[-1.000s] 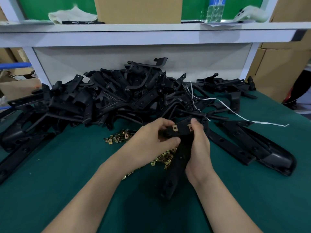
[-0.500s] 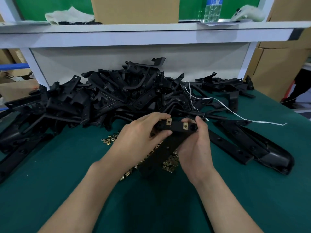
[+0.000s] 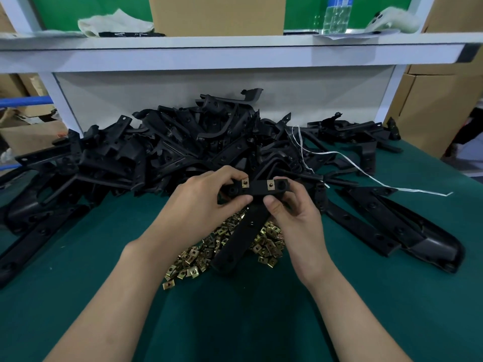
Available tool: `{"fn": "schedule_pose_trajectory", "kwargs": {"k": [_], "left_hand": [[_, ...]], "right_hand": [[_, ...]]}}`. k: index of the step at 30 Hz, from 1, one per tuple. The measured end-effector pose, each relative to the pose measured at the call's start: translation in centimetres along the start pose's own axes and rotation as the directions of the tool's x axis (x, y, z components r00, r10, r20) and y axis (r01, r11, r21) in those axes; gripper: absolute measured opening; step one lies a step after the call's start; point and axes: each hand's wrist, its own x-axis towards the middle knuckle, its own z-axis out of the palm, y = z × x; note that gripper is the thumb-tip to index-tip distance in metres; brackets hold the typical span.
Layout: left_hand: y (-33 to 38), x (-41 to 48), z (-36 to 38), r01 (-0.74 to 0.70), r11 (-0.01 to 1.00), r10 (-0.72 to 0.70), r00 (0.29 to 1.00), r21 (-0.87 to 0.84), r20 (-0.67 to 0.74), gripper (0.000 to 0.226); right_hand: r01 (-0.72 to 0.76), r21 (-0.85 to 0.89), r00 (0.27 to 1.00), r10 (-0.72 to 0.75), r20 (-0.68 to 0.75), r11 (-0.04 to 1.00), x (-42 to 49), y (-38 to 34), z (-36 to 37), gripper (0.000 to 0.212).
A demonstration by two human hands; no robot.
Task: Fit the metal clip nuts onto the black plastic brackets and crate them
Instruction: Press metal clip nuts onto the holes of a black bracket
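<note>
Both hands hold one bracket [image 3: 257, 191] up over the green mat [image 3: 78, 270], just in front of the heap [image 3: 156, 158] of black brackets. The left hand [image 3: 201, 205] grips its left end, thumb below and fingers curled over the top. The right hand [image 3: 295, 215] pinches the right end the same way, thumb pressed to the lower edge. On the bracket's cross bar sit a left nut [image 3: 245, 183], by the left fingertips, and a right nut [image 3: 270, 184], nearer the right hand (both brass-coloured, each with a hole in its middle). The bracket's long leg slants down toward the person. It crosses over the loose nuts [image 3: 268, 244] spread on the mat under the hands and hides part of them.

The heap lies tangled against the white back panel [image 3: 183, 95] and spills left and right along the mat. A white string [image 3: 366, 176] trails out of it to the right. Longer black parts [image 3: 418, 236] lie flat on the mat, near the right wrist but apart from it. Overhead runs a white shelf [image 3: 235, 52] carrying a box [image 3: 217, 14], a cloth [image 3: 115, 22] and a clear bottle [image 3: 337, 14]. More cartons [image 3: 444, 100] stand beyond the table's right edge
</note>
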Motion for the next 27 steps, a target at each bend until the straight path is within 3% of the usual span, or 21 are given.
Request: {"fn": "schedule_pose_trajectory", "kwargs": {"k": [27], "left_hand": [[0.16, 0.18, -0.38, -0.053, 0.999, 0.053, 0.997, -0.008, 0.054, 0.023]], "right_hand": [[-0.039, 0.035, 0.999, 0.040, -0.013, 0.999, 0.25, 0.64, -0.29, 0.032]]}}
